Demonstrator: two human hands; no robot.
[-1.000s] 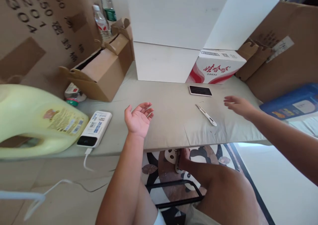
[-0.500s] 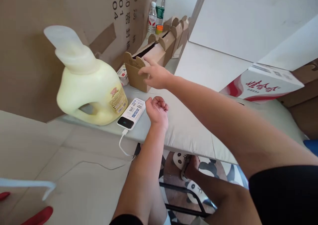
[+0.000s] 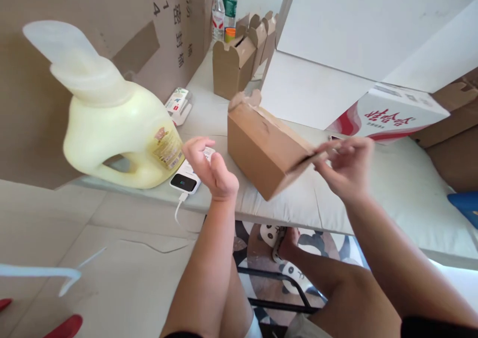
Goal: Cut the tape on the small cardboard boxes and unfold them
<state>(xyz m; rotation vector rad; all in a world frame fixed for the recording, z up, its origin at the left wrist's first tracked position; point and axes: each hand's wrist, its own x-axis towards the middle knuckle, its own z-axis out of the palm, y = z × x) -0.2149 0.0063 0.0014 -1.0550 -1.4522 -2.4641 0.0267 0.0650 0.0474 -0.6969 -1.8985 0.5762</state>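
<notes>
A brown cardboard box (image 3: 257, 149) is on or just above the padded ledge, slanting toward me. My right hand (image 3: 349, 166) pinches the flap at its near right end between thumb and fingers. Left of the box, my left hand (image 3: 211, 169) is raised, palm toward the box, fingers apart and bent, with nothing in it. Behind that hand lies a white power bank (image 3: 185, 181) with a dark display and a white cable (image 3: 179, 207) plugged in; the hand partly hides it. A large pale-yellow jug (image 3: 115, 129) stands further left.
More cardboard boxes (image 3: 231, 69) stand in a row at the back, near two plastic bottles (image 3: 218, 17). A small white packet (image 3: 177, 104) lies behind the jug. A white and red carton (image 3: 388, 114) sits on the ledge (image 3: 396, 193) at right.
My right hand has taken the front box from the row and brought it right and nearer. My left hand has moved slightly left and its fingers have opened.
</notes>
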